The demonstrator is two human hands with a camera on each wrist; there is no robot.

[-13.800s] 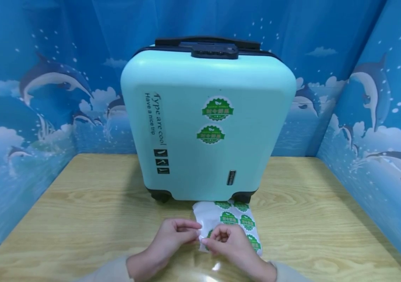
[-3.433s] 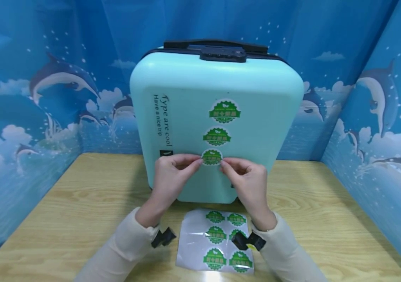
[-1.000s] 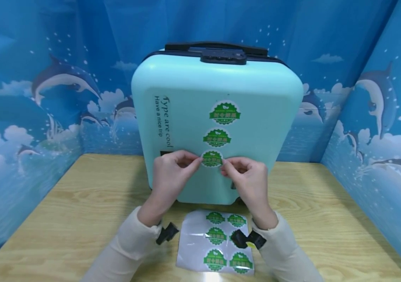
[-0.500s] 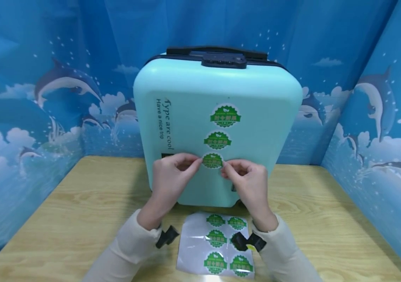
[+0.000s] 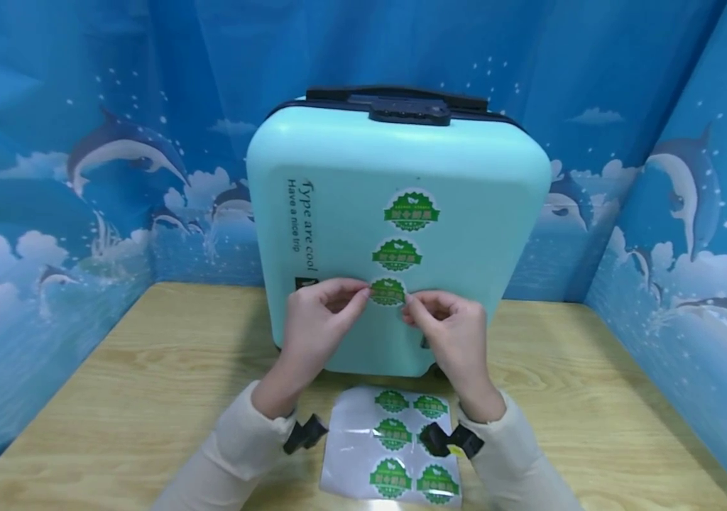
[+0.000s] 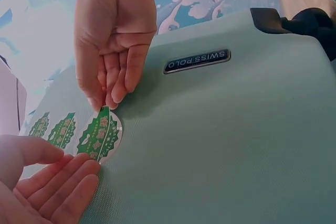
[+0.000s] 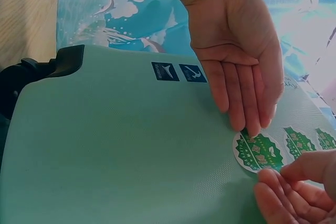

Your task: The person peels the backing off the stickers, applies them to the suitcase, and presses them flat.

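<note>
A mint-green suitcase [image 5: 466, 234] stands upright on the table, with two round green-and-white stickers on its front, an upper one [image 5: 411, 211] and a lower one [image 5: 397, 255]. Right below them a third round sticker [image 5: 387, 292] lies against the shell. My left hand [image 5: 315, 323] pinches its left edge between thumb and index finger. The opposite edge is pinched by my right hand [image 5: 449, 326]. In the left wrist view, this sticker [image 6: 100, 137] lies close on the ribbed surface, fingertips of both hands at its rim. The right wrist view shows the same sticker [image 7: 258, 151] between the hands.
A sheet of several more green stickers [image 5: 351, 454] lies on the wooden table [image 5: 165, 383] in front of the suitcase, partly behind the right wrist's camera. A black handle [image 5: 395, 92] tops the suitcase. Blue dolphin-print curtains [image 5: 210, 57] enclose the back and sides.
Much earlier, both hands were at the sticker sheet and the suitcase bore two stickers. Since then they brought a third sticker to the suitcase front. Over the last second the hands barely move.
</note>
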